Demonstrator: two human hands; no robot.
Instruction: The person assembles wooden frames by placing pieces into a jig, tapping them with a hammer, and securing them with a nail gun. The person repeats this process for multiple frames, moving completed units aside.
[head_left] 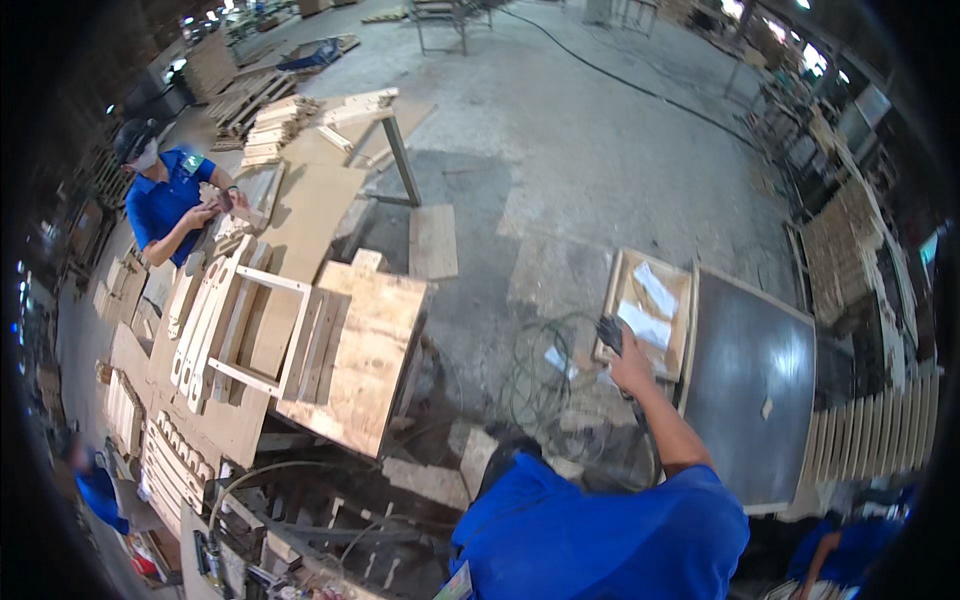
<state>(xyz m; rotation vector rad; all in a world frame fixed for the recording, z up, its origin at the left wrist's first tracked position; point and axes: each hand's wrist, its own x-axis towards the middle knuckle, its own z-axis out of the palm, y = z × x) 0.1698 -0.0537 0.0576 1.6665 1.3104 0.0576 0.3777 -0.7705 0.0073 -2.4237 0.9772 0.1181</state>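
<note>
My right hand (630, 368) is closed round a black hand tool (610, 335), whose exact kind I cannot make out. The arm reaches forward, and a dark hose or cord seems to hang below the hand. Just beyond it is a shallow wooden box (615, 290) with white paper sheets (648, 322) in it. My left hand is out of sight.
A dark-topped table (750, 390) stands right of the box. Coiled hose (535, 385) lies on the floor. To the left, a wooden frame (262, 330) rests by a plywood board (365, 350). A co-worker (170, 200) in blue handles wood pieces there.
</note>
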